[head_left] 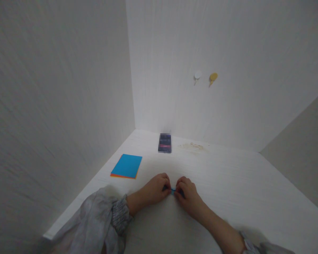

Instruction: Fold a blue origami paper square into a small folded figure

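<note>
Between my two hands is a small piece of blue paper (172,191), mostly covered by the fingers. My left hand (160,187) pinches its left end, fingers curled and closed. From the other side my right hand (186,192) grips the right end, thumb and fingertips pressed together. Only a narrow blue strip shows in the gap, so its full shape cannot be made out. Both hands are low over the white table, close to each other. To the left of my left hand lies a stack of coloured paper (127,165), blue on top with orange edges below.
A phone-like dark device with a blurred screen (165,143) stands near the back wall. Pale brownish marks (194,146) spot the table (228,176) beside it. A white hook (197,75) and a yellow hook (213,77) are on the back wall. Walls enclose the table left and right.
</note>
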Demonstrator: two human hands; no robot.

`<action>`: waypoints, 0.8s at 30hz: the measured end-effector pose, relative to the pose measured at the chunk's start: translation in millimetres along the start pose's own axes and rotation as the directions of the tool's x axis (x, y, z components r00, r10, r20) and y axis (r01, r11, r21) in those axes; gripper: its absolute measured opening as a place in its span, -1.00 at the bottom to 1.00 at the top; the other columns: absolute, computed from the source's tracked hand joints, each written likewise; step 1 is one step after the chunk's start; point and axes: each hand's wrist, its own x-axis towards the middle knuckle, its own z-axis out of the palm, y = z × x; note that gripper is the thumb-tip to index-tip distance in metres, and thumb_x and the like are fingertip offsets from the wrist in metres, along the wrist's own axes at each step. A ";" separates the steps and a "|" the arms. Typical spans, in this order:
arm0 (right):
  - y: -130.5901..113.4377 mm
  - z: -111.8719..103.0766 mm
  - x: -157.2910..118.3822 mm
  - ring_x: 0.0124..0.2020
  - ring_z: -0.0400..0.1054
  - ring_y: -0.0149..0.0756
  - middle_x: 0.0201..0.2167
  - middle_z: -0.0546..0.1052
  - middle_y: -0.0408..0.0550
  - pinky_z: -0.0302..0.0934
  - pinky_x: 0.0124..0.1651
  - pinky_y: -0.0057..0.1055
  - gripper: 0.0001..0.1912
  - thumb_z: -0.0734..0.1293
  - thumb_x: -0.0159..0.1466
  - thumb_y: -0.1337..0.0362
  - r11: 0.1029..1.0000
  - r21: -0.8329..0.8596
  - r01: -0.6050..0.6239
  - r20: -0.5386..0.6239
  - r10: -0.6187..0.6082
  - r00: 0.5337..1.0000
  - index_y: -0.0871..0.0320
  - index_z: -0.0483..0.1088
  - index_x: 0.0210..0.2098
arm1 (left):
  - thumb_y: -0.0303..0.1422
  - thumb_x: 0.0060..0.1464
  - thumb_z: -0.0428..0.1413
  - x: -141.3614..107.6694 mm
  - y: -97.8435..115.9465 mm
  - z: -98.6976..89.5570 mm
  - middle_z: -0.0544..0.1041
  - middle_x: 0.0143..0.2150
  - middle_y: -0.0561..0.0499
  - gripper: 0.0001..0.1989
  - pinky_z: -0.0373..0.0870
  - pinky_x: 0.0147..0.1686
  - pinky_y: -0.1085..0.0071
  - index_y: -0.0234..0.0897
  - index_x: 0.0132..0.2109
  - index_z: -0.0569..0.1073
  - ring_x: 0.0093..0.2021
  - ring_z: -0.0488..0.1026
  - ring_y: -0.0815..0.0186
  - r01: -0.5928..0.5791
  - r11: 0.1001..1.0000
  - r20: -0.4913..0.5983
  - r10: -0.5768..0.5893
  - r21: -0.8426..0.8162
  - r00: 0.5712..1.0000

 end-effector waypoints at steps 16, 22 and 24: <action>8.8 5.1 2.6 -0.33 0.18 -0.29 -0.41 0.33 -0.08 0.06 -0.28 -0.35 -0.90 0.27 -0.03 0.45 1.000 -0.002 -0.028 -0.019 0.028 0.999 0.17 0.24 -0.57 | -0.51 -0.11 0.04 -0.4 -2.7 1.0 0.33 -0.34 0.03 -0.93 0.21 -0.26 0.48 -0.33 -0.37 0.35 -0.28 0.28 0.36 0.016 1.000 -0.002 -0.016 -0.011 1.000; 6.2 2.3 4.7 -0.34 0.20 -0.30 -0.42 0.34 -0.08 0.07 -0.29 -0.37 -0.89 0.28 -0.05 0.46 0.998 0.020 -0.058 -0.005 0.058 0.998 0.18 0.25 -0.61 | -0.52 -0.13 0.06 -1.0 -2.8 1.5 0.36 -0.34 0.05 -0.82 0.21 -0.31 0.48 -0.31 -0.28 0.32 -0.31 0.28 0.36 0.045 0.999 -0.007 -0.045 -0.015 0.999; 4.8 1.5 5.2 -0.34 0.20 -0.30 -0.42 0.34 -0.08 0.07 -0.29 -0.37 -0.89 0.29 -0.05 0.46 0.998 0.018 -0.066 0.000 0.066 0.998 0.18 0.26 -0.62 | -0.52 -0.13 0.05 -1.0 -2.3 1.1 0.37 -0.34 0.05 -0.82 0.21 -0.31 0.49 -0.30 -0.28 0.32 -0.31 0.28 0.36 0.046 0.999 -0.006 -0.046 -0.016 0.999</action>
